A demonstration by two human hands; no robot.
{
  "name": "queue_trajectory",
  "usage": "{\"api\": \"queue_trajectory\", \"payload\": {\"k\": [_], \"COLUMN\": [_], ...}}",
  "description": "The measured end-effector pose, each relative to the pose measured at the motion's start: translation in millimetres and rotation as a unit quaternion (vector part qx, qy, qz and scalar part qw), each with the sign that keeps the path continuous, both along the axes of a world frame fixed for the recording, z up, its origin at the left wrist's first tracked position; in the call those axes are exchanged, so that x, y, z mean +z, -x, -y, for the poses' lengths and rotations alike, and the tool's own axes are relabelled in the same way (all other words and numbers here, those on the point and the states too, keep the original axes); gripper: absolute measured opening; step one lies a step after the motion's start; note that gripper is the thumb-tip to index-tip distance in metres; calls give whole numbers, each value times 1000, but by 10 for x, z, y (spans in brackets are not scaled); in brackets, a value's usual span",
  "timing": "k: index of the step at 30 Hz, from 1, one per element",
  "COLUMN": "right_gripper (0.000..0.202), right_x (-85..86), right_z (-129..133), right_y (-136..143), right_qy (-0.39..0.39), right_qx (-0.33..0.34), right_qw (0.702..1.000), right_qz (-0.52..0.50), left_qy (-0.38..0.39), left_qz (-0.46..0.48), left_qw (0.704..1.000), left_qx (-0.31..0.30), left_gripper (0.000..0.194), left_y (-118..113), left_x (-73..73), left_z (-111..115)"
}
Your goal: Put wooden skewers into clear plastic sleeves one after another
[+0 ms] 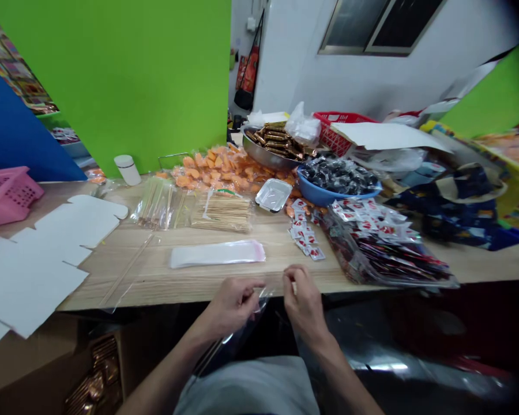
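At the table's front edge, my left hand is closed on a clear plastic bag, which shows beside its fingers and hangs below the edge. A short gap to the right, my right hand has its fingers pinched together; whatever is between them is too small to make out. Beyond my hands lies a flat stack of clear bags with a pink end. Bundled wooden sticks in plastic lie behind that stack. Further left, a clear bag with sticks inside rests on the table.
Orange packets, a foil tray, a metal bowl and a blue basin stand at the back. Small white-and-red sachets and a loaded clear tray are right. White cardboard and a pink basket are left.
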State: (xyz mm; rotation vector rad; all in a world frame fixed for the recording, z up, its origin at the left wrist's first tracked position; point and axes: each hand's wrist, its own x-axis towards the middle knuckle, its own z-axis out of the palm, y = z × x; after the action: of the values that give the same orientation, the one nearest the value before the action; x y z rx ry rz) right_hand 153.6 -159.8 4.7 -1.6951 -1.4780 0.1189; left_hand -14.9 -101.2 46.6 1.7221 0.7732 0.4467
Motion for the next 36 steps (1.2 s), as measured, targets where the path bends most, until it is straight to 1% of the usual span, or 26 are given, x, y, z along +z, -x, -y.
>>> {"api": "queue_trajectory", "payload": {"k": [2, 3, 5, 7, 8, 9, 10, 11, 12, 13, 14, 15, 16, 17, 18, 20, 21, 22, 23, 25, 27, 31, 34, 36], "right_gripper": [14, 15, 18, 22, 21, 17, 15, 12, 11, 11, 15, 21, 22, 22, 22, 19, 18, 20, 20, 19, 20, 15, 12, 15], "right_x": [-154, -259, -533, -861, -1021, -1160, -1264, -1320, -1317, -1253, -1128, -951, -736, -499, -259, 167, 330, 453, 536, 608, 602, 537, 487, 443], "right_z": [192, 317, 619, 961, 1125, 1272, 1387, 1462, 1488, 1460, 1380, 1252, 1086, 892, 685, 278, 99, -54, -178, -344, -424, -499, -574, -632], "right_y": [-84, -113, -131, -119, -120, -137, -173, -228, -295, -362, -415, -442, -431, -379, -287, -16, 139, 290, 425, 622, 715, 717, 702, 705], "right_qy": [29, 57, 124, 198, 231, 249, 269, 281, 282, 276, 267, 242, 220, 194, 162, 103, 72, 46, 25, -3, -10, 5, 17, 24], "right_qx": [-34, -30, 6, 59, 70, 21, -29, -58, -78, -84, -81, -72, -35, 17, 59, 92, 108, 136, 153, 174, 187, 197, 186, 175], "right_qw": [997, 995, 986, 970, 962, 961, 956, 953, 953, 955, 959, 967, 973, 977, 978, 968, 956, 939, 920, 891, 877, 866, 864, 864], "right_qz": [-55, -78, -110, -128, -129, -121, -111, -101, -83, -65, -49, -43, -58, -86, -121, -208, -263, -313, -360, -418, -443, -460, -467, -472], "left_qy": [30, 41, 48, 46, 45, 45, 45, 47, 48, 49, 50, 51, 53, 54, 54, 52, 49, 45, 42, 39, 43, 67, 78, 89], "left_qz": [10, 18, 36, 54, 63, 72, 81, 91, 101, 110, 120, 131, 144, 157, 170, 191, 198, 205, 211, 222, 232, 237, 235, 246], "left_qw": [999, 999, 997, 995, 995, 994, 993, 991, 990, 988, 985, 983, 980, 977, 974, 968, 966, 965, 963, 960, 956, 950, 943, 938], "left_qx": [17, 28, 52, 66, 70, 74, 78, 84, 91, 100, 110, 119, 128, 136, 143, 153, 156, 158, 161, 168, 175, 193, 221, 226], "left_gripper": [36, 36, 35, 32, 31, 30, 28, 26, 23, 21, 19, 17, 16, 15, 15, 14, 14, 14, 15, 16, 17, 16, 12, 16], "left_y": [38, 59, 97, 125, 136, 146, 156, 165, 172, 177, 179, 176, 167, 155, 139, 107, 97, 94, 100, 138, 199, 309, 353, 378], "left_x": [0, 2, 14, 42, 61, 82, 105, 126, 146, 163, 176, 187, 195, 202, 210, 228, 238, 249, 261, 282, 300, 307, 279, 246], "left_z": [-17, -35, -83, -131, -151, -166, -176, -183, -186, -187, -186, -184, -181, -176, -171, -158, -153, -149, -149, -157, -179, -251, -323, -374]}}
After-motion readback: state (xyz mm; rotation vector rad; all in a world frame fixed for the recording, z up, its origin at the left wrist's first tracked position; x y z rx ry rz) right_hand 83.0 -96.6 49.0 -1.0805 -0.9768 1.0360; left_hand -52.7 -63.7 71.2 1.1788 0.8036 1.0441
